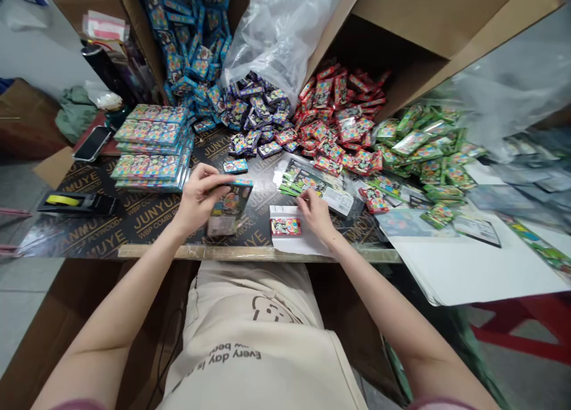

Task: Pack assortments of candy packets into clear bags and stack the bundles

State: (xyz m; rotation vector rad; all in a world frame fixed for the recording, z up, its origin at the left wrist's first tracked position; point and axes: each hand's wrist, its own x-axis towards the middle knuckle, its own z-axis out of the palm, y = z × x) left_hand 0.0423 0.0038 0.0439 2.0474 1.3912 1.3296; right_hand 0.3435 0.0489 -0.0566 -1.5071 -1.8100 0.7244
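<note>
My left hand [200, 199] is closed on the upper edge of a flat dark printed packet [232, 205], which hangs tilted and slightly blurred over the table. A small blue box [235, 166] lies just beyond it. My right hand [316, 216] has its fingertips pinched together at the right edge of a white paper piece [292, 244]; whether they grip it or something small is hidden. On that paper rests a small red box [285, 227]. Behind my right hand, flat green printed packets [303, 181] lie overlapping.
Loose boxes lie in heaps: blue [196, 59], purple [259, 112], red [343, 124] and green [428, 142]. Stacked multicoloured packs [151, 148], a phone [93, 143] and a tape dispenser [78, 203] are at left. Cardboard cartons [401, 14] stand behind; white sheets [468, 267] lie at right.
</note>
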